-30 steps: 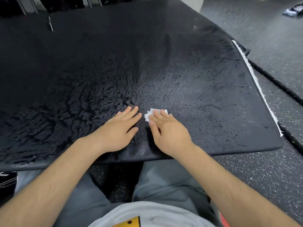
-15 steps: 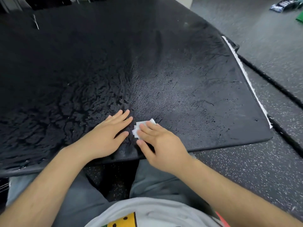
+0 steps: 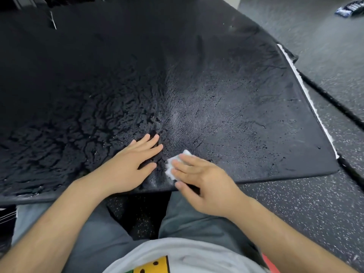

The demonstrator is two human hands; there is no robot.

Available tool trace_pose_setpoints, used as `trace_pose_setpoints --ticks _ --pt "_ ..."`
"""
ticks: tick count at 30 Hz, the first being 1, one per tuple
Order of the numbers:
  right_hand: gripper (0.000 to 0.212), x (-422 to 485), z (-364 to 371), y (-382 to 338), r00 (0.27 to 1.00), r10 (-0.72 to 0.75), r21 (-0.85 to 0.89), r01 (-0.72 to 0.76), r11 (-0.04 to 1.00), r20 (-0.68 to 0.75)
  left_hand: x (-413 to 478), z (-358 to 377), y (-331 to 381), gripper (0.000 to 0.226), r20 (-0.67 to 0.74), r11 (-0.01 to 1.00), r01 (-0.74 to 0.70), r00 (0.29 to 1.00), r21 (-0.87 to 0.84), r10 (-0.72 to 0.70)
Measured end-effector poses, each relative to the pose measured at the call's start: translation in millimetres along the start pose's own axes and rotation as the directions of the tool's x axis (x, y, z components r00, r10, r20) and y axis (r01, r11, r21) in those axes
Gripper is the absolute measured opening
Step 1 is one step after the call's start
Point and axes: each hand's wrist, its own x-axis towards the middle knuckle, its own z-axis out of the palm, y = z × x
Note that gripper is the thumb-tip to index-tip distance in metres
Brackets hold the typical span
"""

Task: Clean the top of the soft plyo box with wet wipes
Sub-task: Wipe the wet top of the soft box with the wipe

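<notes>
The black soft plyo box (image 3: 197,85) fills most of the frame, its top wet and streaked. Low centre, the left hand (image 3: 128,164) lies flat with fingers spread. Just right of it, the right hand (image 3: 202,182) presses a folded white wet wipe (image 3: 173,164) down under straight fingers.

The black box top (image 3: 236,95) glistens wet, with water beading thickest across its left half. Near its front edge a folded white wipe (image 3: 174,163) lies pressed under the right hand (image 3: 204,184). The left hand (image 3: 130,164) rests flat just beside it.
</notes>
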Motion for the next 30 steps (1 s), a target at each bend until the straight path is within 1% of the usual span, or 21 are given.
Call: trace_pose_setpoints --ticks 3,7,10,12,16,17,19,21,23,25,27,30 --pt "0.030 9.1 15.8 -11.0 0.993 -0.101 0.015 0.100 0.995 0.066 1.9 0.3 6.4 0.056 -0.007 1.000 0.015 1.000 -0.023 -0.015" --pt "0.028 3.1 14.6 0.1 0.996 -0.060 0.030 0.058 0.998 0.065 -6.3 -1.8 9.8 0.057 0.035 0.998 0.013 0.999 -0.068 -0.011" --pt "0.027 8.2 17.7 -4.6 0.992 -0.106 -0.020 0.108 0.994 0.069 -6.4 2.6 13.2 0.056 0.043 0.996 0.018 0.999 -0.087 -0.015" --pt "0.023 9.1 13.4 -8.2 0.990 -0.131 -0.025 0.132 0.991 0.050 -4.3 4.0 15.6 0.055 0.032 0.994 0.015 0.999 -0.106 -0.012" --pt "0.013 -6.3 -5.0 2.8 0.996 -0.085 0.017 0.085 0.996 -0.009 -2.9 8.4 19.8 0.056 0.049 0.993 -0.027 0.998 -0.111 0.032" --pt "0.014 -5.8 -4.8 3.2 0.996 -0.084 0.018 0.084 0.996 0.002 -1.7 10.3 22.1 0.055 0.051 0.993 -0.033 0.998 -0.112 0.038" --pt "0.022 3.5 3.1 -0.7 0.992 -0.106 -0.011 0.107 0.994 0.074 3.6 15.1 28.2 0.055 0.042 0.992 -0.038 0.998 -0.124 0.043" --pt "0.028 7.6 6.8 -3.5 0.987 -0.102 -0.026 0.106 0.994 0.124 10.3 17.4 35.2 0.060 0.031 0.988 -0.035 0.999 -0.149 0.040" --pt "0.024 -4.4 -0.4 2.8 0.993 -0.080 0.001 0.080 0.997 0.083 13.5 17.0 38.3 0.061 0.034 0.988 -0.035 0.999 -0.152 0.041" --pt "0.020 -27.6 -10.3 15.2 1.000 -0.004 0.037 0.004 0.999 0.000 12.3 17.6 37.4 0.060 0.039 0.990 -0.047 0.998 -0.131 0.052" --pt "0.022 -41.2 -13.8 23.9 0.997 0.068 0.046 -0.066 0.997 -0.042 13.1 19.0 37.3 0.060 0.032 0.992 -0.055 0.998 -0.112 0.059" --pt "0.022 -38.8 -4.9 21.8 0.997 0.052 0.017 -0.051 0.999 -0.052 22.2 22.0 44.7 0.060 0.037 0.993 -0.061 0.997 -0.100 0.065"
